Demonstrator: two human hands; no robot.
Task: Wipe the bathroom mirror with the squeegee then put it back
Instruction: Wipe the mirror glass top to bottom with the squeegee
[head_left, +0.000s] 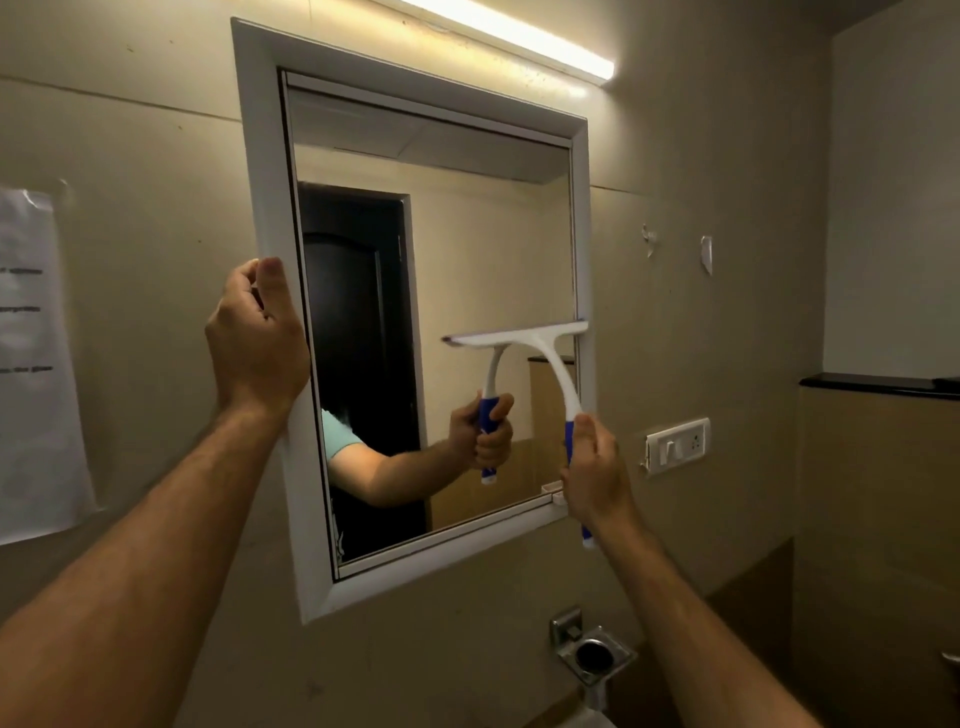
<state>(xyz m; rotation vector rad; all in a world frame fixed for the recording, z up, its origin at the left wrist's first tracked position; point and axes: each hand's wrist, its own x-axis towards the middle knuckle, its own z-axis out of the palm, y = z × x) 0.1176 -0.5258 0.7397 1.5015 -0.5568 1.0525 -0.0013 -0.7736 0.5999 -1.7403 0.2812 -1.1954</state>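
White-framed mirror on beige wall, left hand gripping its nine o'clock frame edge, right hand curled round blue squeegee handle, mostly hiding it, blade on glass at four o'clock, paper notice text blurred, cut off left.

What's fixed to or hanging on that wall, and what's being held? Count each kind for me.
Mirror: 1
Squeegee: 1
Tube light: 1
Paper notice: 1
Switch plate: 1
Metal holder: 1
Total: 6
The right hand holds the squeegee; the left hand grips the mirror's frame.
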